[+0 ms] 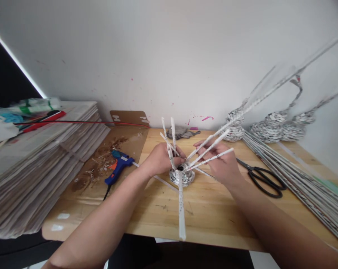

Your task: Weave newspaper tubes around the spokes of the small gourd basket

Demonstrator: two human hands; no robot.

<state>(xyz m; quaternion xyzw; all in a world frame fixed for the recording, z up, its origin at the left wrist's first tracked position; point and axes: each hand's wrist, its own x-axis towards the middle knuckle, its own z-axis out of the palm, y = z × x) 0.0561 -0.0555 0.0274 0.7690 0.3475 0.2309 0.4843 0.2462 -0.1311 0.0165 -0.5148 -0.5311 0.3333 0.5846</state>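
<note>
A small round piece woven from rolled newspaper tubes (181,180) stands on the table in front of me, a dark opening at its top. Several paper tubes stick up and outward from its rim; one (181,209) points toward me. My left hand (163,158) is closed on the far left side of the woven piece, its fingers among the upright tubes. At the right, my right hand (221,160) has its fingers closed around a long paper tube (258,100) that slants far up to the right. Nearby tubes partly cover the right fingertips.
A blue glue gun (119,167) lies on stained cardboard at left, beside a tall newspaper stack (59,157). Black-handled scissors (266,179) and a bundle of long paper tubes (295,179) lie at right. Woven paper pieces (266,130) stand against the wall.
</note>
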